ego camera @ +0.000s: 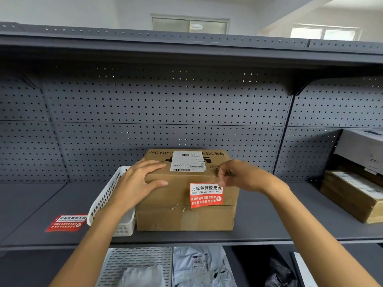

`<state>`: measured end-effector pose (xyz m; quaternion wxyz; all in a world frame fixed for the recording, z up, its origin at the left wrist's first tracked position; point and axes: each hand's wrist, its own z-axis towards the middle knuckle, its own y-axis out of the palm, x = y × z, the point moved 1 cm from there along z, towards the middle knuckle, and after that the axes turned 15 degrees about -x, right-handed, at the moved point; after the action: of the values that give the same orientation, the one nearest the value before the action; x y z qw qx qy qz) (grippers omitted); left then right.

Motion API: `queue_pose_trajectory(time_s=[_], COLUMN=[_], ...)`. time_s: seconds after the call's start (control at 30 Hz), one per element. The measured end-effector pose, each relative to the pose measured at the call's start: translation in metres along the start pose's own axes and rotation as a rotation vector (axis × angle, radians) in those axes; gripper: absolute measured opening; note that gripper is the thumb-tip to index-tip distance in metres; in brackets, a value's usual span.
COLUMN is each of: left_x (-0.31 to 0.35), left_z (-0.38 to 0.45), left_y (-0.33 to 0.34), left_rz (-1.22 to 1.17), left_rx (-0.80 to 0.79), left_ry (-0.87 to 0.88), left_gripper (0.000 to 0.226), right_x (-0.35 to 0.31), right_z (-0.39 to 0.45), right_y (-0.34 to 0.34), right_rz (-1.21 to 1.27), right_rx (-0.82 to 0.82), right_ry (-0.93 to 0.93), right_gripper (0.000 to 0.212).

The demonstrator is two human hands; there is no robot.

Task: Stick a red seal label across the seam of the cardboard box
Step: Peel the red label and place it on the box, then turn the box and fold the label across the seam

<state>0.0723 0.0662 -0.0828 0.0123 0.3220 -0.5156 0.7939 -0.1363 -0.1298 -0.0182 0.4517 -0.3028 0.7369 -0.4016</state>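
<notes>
From the head camera I see the cardboard box (pixel 186 195) sitting at the centre of the frame on a dark grey shelf (pixel 269 220), backed by a perforated metal panel (pixel 165 104). A white shipping label (pixel 188 161) lies on the box top. The red seal label (pixel 206 195) is stuck on the box's near face, right of centre, and its lower edge crosses the horizontal seam (pixel 161 205) that runs along that face.

My left hand (pixel 137 183) rests flat on the box's upper left corner, fingers (pixel 154 165) spread open and lying on the cardboard, gripping nothing. My right hand (pixel 240 176) is at the box's upper right edge, just above the seal label; its fingers (pixel 221 172) are curled in together, but I cannot tell whether they pinch the label's top corner or only touch the box.

A white slotted basket (pixel 109 201) stands against the box's left side, partly behind my left forearm. Further left on the shelf, at the lower left of the frame, lies a stack of spare red labels (pixel 66 222). At the right edge sit another brown carton (pixel 352 195) and a white box (pixel 362 150) above it. Grey mailing bags (pixel 201 266) lie on the level below.
</notes>
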Motion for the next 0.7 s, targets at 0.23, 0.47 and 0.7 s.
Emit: queue_pose_trajectory(time_s=[0.23,0.47,0.7], left_x=[0.028,0.035,0.047], left_z=[0.003,0.029,0.047], left_y=[-0.019,-0.039,-0.023], left_rz=[0.15,0.182,0.307], left_rx=[0.058,-0.11,-0.016], left_ry=[-0.003,0.002,-0.036], left_gripper=[0.046,0.05,0.033], right_x=[-0.009,-0.015,-0.021], right_z=[-0.008,-0.011,-0.001], right_y=[-0.021,-0.052,-0.058], right_rz=[-0.041,0.003,-0.03], right_rx=[0.046,-0.057,-0.008], right_ry=[0.003,0.004,-0.003], right_gripper=[0.019,0.013,0.005])
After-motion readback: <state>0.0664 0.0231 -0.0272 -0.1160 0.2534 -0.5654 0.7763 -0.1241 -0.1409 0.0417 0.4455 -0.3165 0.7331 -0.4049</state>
